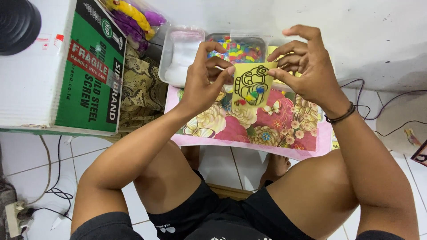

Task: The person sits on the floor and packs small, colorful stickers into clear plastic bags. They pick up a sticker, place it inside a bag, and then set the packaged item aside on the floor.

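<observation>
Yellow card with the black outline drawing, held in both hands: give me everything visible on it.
The small yellow card with the black outline drawing looks like thin, flat sheet material, roughly rectangular. The black line figure fills most of its face, and a few coloured pieces, red, green and blue, sit inside the outline low down. It is held up, facing the camera, above the floral-patterned table top. The left hand pinches its upper left edge; the right hand pinches its upper right edge. Behind it stands a clear plastic tub of multicoloured pieces.

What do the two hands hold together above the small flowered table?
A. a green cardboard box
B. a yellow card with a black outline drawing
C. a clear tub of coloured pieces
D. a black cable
B: the left hand and right hand pinch the yellow card by its upper edge.
</observation>
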